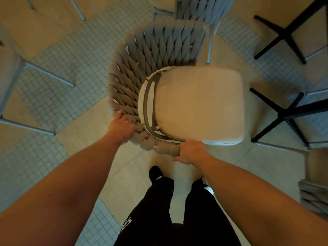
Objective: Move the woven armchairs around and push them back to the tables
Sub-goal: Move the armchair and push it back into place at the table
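Woven armchair (pixel 159 71): directly below us, cream seat cushion (pixel 198 103) facing right | left hand (pixel 122 126): fingers curled over woven rim | right hand (pixel 191 153): fingers wrapped round armrest end | count: we see three woven armchairs, two black cross table bases (pixel 287 114) at right | floor (pixel 58 89): small square tiles, plain beige slabs.

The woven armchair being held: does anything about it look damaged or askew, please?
Nothing looks damaged. The woven armchair is intact, its cushion sits squarely, and the left hand and right hand grip its woven rim.
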A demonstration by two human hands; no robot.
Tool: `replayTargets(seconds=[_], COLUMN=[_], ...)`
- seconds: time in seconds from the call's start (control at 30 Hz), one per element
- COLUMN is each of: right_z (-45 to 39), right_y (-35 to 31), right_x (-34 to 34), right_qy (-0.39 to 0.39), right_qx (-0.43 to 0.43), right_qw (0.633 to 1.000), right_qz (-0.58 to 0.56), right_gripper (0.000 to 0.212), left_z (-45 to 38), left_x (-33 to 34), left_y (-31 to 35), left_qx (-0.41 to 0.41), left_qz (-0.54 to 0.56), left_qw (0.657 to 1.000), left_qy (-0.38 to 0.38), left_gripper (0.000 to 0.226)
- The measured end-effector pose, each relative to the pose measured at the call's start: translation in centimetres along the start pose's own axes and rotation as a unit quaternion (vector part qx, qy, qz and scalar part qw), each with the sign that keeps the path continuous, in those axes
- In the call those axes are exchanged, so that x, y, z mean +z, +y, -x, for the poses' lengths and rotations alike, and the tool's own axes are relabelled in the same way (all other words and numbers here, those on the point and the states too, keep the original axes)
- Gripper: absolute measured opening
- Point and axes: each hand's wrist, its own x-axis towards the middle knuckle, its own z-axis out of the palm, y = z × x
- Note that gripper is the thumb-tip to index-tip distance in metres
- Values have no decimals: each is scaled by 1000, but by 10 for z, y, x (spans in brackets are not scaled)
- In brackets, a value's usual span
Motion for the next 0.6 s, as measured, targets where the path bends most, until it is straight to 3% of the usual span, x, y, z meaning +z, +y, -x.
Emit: replayTargets(seconds=[0.23, 0.6], right_z=[1, 15], right_y=[-6, -12], right_x=[10, -16], right_qy=[-23, -38], right_qx=[34, -12], right_qw=[996, 996], right_qz=[-80, -75], right_gripper=[80, 89], left_z=[8, 27], left_x=[-2, -7], left_y=[-8, -11], left_qx=[24, 24], left_qz=[17, 125], left_qw=[1000, 992], left_qy=[-4, 22], left_gripper=[48, 41])
